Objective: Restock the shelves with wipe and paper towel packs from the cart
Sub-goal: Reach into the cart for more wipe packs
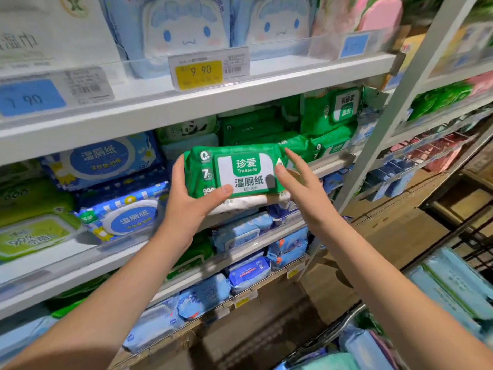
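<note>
A green wipe pack (241,169) with a white label is held level in front of the second shelf. My left hand (192,201) grips its left end, thumb across the front lower edge. My right hand (298,180) has straight fingers and touches the pack's right end. Behind the pack, several matching green packs (280,134) lie stacked on that shelf. The cart (400,340) sits at the lower right and holds pale blue packs.
Blue wipe packs (125,217) and lime green packs (32,236) fill the second shelf to the left. Blue cartoon-face packs (184,30) stand on the top shelf above a yellow price tag (198,74). Lower shelves hold blue packs. A white upright post (394,108) bounds the shelf's right side.
</note>
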